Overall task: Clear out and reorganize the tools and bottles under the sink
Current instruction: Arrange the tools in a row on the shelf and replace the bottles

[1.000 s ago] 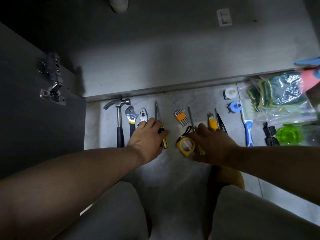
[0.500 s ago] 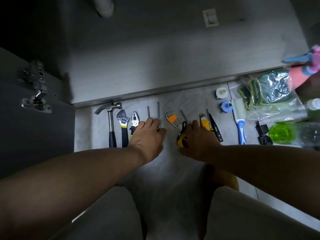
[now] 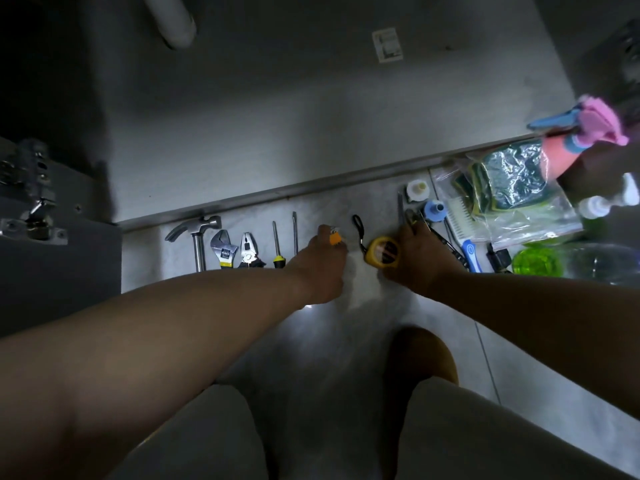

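Tools lie in a row on the floor before the open sink cabinet: a hammer, a wrench, pliers and two screwdrivers. My left hand reaches past them, and its fingertips pinch the orange hex key set. The yellow tape measure lies on the floor with its black strap stretched toward the cabinet. My right hand rests beside it, thumb side against it. Its fingers stretch over a yellow-grey knife and hide most of it.
At the right are a blue-handled brush, a clear bag of sponges, a pink spray bottle, a green bottle and small caps. The cabinet door with its hinge stands open at the left. A drain pipe hangs above.
My left hand left the screwdrivers and moved right onto the hex key set. My right hand shifted right, uncovering the tape measure, which now lies with its strap straight.
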Demonstrator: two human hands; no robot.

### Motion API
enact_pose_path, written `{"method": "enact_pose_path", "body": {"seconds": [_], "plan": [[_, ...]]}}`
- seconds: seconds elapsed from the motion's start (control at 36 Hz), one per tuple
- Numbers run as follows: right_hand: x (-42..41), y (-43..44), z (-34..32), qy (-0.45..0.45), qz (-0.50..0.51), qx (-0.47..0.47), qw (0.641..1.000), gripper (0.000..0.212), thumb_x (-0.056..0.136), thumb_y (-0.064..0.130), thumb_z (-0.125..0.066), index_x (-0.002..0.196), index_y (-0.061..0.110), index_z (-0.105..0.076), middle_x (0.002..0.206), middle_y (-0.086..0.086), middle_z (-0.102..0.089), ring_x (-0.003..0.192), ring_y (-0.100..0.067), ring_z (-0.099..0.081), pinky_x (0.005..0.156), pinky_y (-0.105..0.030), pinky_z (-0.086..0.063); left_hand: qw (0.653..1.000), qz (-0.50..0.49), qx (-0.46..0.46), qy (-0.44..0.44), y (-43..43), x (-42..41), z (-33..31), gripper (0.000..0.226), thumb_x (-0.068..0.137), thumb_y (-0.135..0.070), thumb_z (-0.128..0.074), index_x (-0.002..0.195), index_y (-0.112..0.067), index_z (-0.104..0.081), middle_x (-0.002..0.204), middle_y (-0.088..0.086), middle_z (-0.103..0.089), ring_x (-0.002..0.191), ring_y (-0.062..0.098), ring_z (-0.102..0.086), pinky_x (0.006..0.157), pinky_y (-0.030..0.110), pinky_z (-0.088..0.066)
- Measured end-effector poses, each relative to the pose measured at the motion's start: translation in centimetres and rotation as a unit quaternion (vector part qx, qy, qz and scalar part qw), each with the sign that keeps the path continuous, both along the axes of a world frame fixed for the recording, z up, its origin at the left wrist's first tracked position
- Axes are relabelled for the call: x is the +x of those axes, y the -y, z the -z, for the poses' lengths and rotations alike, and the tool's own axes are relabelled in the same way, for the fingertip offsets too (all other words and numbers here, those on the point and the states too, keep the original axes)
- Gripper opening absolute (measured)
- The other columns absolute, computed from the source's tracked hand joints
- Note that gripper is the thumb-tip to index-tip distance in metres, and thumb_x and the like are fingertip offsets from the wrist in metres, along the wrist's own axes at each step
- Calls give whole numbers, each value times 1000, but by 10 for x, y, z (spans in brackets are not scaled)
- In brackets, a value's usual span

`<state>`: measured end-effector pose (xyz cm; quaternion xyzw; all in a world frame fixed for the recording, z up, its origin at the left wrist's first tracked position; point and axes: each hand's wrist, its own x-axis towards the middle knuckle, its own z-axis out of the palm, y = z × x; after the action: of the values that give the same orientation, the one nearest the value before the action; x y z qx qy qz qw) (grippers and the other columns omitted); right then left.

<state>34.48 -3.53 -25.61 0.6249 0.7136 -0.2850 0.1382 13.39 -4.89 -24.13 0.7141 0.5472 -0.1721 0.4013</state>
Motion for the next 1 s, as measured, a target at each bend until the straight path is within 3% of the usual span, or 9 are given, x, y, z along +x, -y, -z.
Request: {"method": "enact_pose_path", "body": {"seconds": [0.22,0.31,0.39,0.47,0.5,0.58,0.69,0.86,1.0], "plan": [[18,-5,-7,-63,3,43,997,48,76,10,-74,116,2,-49,118,-17,-48,94,-35,-58,65,-31,-37,989,-66,-58,119,-2,22,-1,78,94,-4,-58,161,-8,-18,169,14,4,157,26,0,125,27,-11],[11,-1,-11,-132,-9,87,987,34,76,7,-70,105,3,-53,108,-12,-48,83,-28,-53,61,-27,-32,976,-132,-65,157,-1,21,-9,53,93,-3,-58,145,-5,-47,158,22,-32,148,31,-31,120,32,-30],[-9,6,-15,-225,0,62,972,32,76,10,-70,104,11,-56,104,-2,-49,89,-19,-52,73,-30,-42,910,-321,-98,242,-2,21,-25,19,98,-12,-57,104,2,-67,113,29,-66,105,37,-64,93,42,-52],[-30,15,-22,-327,11,-1,945,37,78,17,-78,105,20,-52,95,12,-54,88,3,-57,70,-10,-42,805,-446,-257,294,1,13,-34,39,103,-33,-55,127,-4,-64,121,23,-70,111,38,-68,97,47,-57],[-36,19,-23,-351,13,-19,936,38,78,18,-80,102,18,-50,92,10,-57,86,2,-59,67,-11,-43,802,-443,-272,295,3,9,-35,39,104,-31,-55,130,-3,-62,122,25,-69,109,39,-68,98,48,-56],[-45,24,-27,-347,10,-59,936,44,79,27,-79,104,10,-47,89,-2,-61,79,-15,-63,67,-29,-51,808,-445,-255,289,10,-2,-33,30,103,-10,-55,130,5,-57,106,28,-66,94,33,-66,99,50,-56],[-29,23,-31,-295,-72,7,953,32,81,12,-67,97,15,-40,81,12,-46,69,-4,-48,62,-19,-37,813,-463,-226,272,16,-8,-20,18,98,-1,-61,116,2,-64,104,26,-70,94,35,-70,98,51,-56],[12,17,-24,-47,25,39,998,29,90,19,-57,116,9,-49,116,-15,-58,101,-39,-61,78,-42,-50,861,-440,-165,195,14,-3,-7,8,95,-9,-67,90,-15,-65,112,22,-71,103,34,-71,86,43,-62],[42,6,-16,103,91,3,990,25,95,19,-49,117,8,-46,116,-22,-62,106,-42,-62,79,-40,-46,935,-333,-70,103,16,-10,-4,27,95,-14,-63,115,-5,-47,109,19,-64,99,34,-65,84,44,-58]]}}
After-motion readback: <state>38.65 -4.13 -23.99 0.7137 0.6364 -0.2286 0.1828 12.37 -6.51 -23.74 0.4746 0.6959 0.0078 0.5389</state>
